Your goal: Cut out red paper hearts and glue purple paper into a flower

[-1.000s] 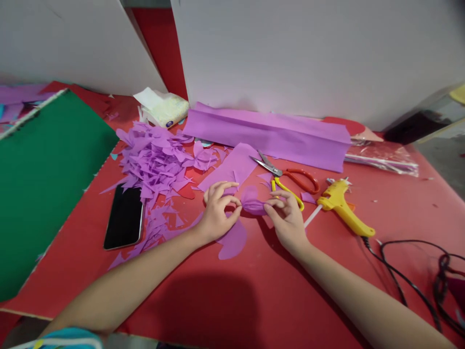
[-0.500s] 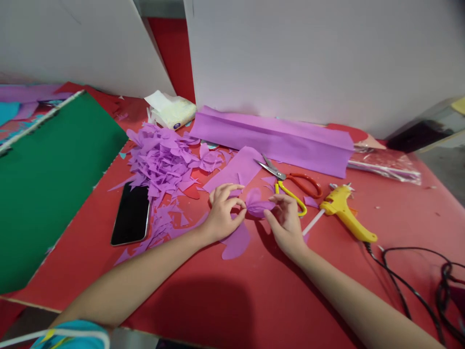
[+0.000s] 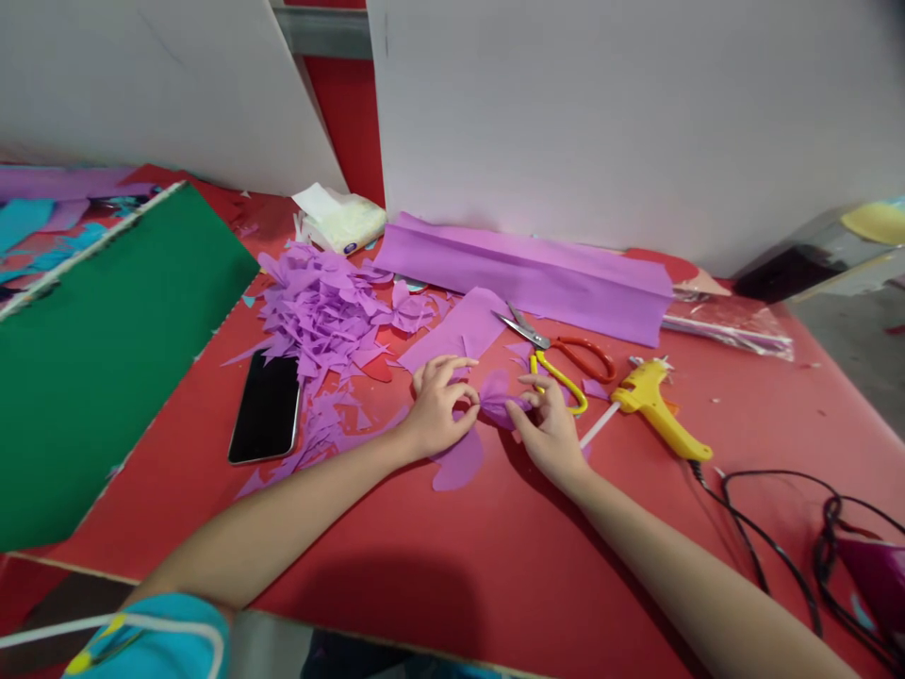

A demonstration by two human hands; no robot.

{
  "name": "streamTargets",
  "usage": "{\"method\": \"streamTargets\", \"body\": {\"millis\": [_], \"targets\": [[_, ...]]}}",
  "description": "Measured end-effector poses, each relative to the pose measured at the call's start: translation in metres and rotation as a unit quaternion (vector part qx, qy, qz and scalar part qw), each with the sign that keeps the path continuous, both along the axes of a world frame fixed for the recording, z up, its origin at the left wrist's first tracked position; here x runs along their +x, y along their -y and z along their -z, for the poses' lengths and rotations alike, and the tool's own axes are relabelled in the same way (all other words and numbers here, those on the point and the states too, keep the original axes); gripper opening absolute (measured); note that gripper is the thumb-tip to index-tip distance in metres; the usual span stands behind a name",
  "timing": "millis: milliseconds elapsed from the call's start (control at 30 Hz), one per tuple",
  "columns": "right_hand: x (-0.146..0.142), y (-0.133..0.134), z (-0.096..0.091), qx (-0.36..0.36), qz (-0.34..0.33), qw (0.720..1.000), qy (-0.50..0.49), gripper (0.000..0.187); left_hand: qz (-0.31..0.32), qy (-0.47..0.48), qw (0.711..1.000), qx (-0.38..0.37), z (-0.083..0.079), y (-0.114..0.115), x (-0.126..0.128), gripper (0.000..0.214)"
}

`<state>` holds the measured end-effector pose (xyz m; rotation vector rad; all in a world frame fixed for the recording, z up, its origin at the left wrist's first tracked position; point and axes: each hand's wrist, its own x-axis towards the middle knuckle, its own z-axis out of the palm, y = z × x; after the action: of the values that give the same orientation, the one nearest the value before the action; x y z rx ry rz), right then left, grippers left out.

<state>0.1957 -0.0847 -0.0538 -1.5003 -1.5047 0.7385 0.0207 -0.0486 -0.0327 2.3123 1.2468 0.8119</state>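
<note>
Work in progress on a gathered purple paper piece (image 3: 497,394), which is held just above or on the red desk (image 3: 566,575); which of the two cannot be told. Cutting judged well advanced: a large heap of purple cut pieces (image 3: 318,306) has been piled up at the left, and the scissors (image 3: 538,339) have been laid down with blades parted. Shaping of the held piece judged under way but unfinished, as its folds are drawn in at the left end and spread towards the right. A loose purple petal (image 3: 459,460) is left flat on the near side, and a long purple sheet (image 3: 523,273) at the back appears largely uncut. The glue gun (image 3: 654,401) lies at the right, held by neither hand. Position: the piece is set between both hands. Its gathered end is pinched between thumb and forefinger of the left hand (image 3: 439,415). Its right edge is met by the right hand (image 3: 552,434), thumb overlapping the paper; whether it is gripped there cannot be told.
</note>
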Motion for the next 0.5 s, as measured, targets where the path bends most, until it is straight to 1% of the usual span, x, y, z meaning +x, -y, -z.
{"method": "streamTargets", "body": {"millis": [100, 167, 233, 333, 400, 500], "targets": [[-0.0005, 0.0009, -0.0052, -0.011, 0.008, 0.999, 0.046, 0.023, 0.003, -0.016, 1.0, -0.018, -0.0008, 0.0001, 0.0005, 0.004], [-0.0008, 0.0015, -0.0073, 0.011, 0.015, 0.996, 0.084, 0.021, 0.007, -0.027, 0.999, -0.029, -0.0009, 0.0002, 0.0008, 0.005], [-0.001, 0.0024, -0.0079, 0.074, 0.015, 0.989, 0.129, 0.019, 0.008, -0.036, 0.999, -0.034, -0.0002, 0.0003, 0.0008, 0.005], [-0.0016, 0.0047, -0.0081, 0.186, -0.02, 0.958, 0.217, 0.012, 0.011, -0.045, 0.998, -0.036, 0.0017, 0.0004, 0.0006, 0.005], [-0.0026, 0.0064, -0.009, 0.221, -0.059, 0.936, 0.266, 0.008, 0.013, -0.047, 0.998, -0.032, 0.0033, 0.0003, 0.0006, 0.005], [-0.0049, 0.0084, -0.0112, 0.241, -0.097, 0.92, 0.293, 0.009, 0.011, -0.047, 0.999, -0.025, 0.0059, 0.0, 0.0008, 0.005]]}}
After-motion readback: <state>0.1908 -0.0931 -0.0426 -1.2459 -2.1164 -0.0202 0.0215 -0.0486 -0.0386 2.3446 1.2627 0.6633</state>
